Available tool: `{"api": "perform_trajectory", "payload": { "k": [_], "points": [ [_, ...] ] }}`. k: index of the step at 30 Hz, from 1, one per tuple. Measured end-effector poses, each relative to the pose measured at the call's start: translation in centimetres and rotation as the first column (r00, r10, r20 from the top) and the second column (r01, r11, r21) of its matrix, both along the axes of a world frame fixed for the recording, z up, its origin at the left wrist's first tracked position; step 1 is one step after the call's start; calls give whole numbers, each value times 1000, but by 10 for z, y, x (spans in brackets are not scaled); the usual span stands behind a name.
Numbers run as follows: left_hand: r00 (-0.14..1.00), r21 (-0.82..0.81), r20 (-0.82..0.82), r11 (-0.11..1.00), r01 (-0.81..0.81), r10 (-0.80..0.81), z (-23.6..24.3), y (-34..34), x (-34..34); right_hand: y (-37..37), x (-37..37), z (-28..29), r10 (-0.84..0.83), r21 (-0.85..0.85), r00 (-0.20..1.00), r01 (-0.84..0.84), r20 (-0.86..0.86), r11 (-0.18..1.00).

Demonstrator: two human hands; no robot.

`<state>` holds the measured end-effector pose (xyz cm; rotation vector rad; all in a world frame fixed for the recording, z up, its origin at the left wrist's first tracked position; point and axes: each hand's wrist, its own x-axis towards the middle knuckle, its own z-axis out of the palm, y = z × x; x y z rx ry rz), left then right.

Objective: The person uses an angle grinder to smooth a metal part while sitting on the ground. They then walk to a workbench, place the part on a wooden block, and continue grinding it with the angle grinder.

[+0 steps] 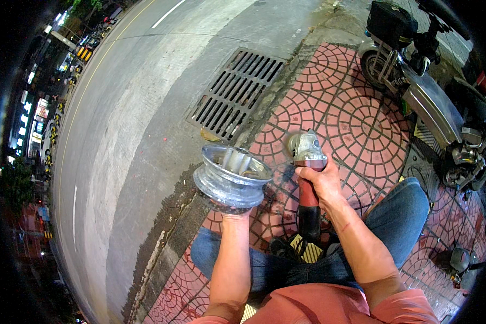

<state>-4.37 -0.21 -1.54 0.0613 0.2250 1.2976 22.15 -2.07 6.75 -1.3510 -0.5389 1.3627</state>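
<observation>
Positioning the wheel rim (pixel 229 189) beside the angle grinder (pixel 308 195) is judged the step in hand. In the head view, the rim is held from beneath by the left hand (pixel 236 217), fingers hidden; the grinder is wrapped by the closed right hand (pixel 325 181). Steady bracing is called for next. The grinder's working end (pixel 295 143) is blurred.

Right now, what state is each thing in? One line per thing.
Wheel rim: raised, tilted, no tyre on it.
Angle grinder: held apart from the wheel rim; running or stopped, can't tell.
Left grip: under the wheel rim, mostly hidden behind it.
Right grip: closed around the angle grinder.
Drain grate: lying in place in the road.
Scooter: parked on the paving, no rider visible.
</observation>
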Motion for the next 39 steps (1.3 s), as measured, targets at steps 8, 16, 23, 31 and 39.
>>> {"api": "perform_trajectory", "payload": {
  "k": [8,16,23,31,39],
  "points": [
    [996,-55,87,998,-5,9,9,-1,1,1,-5,-2,-41,23,999,41,1,999],
    [940,-162,-312,966,-200,142,-14,1,-3,2,-3,1,-10,12,1000,10,-12,1000],
    [881,-288,-432,897,-336,192,12,3,0,4,1,-7,-31,-14,1000,31,-1,999],
    [913,-75,-407,996,-52,18,19,-19,-14,4,-1,-7,-58,-29,998,58,3,998],
    [919,-88,-395,996,-24,-13,26,-30,-4,5,-4,-4,-71,-44,997,70,-30,997]
  ]
}}
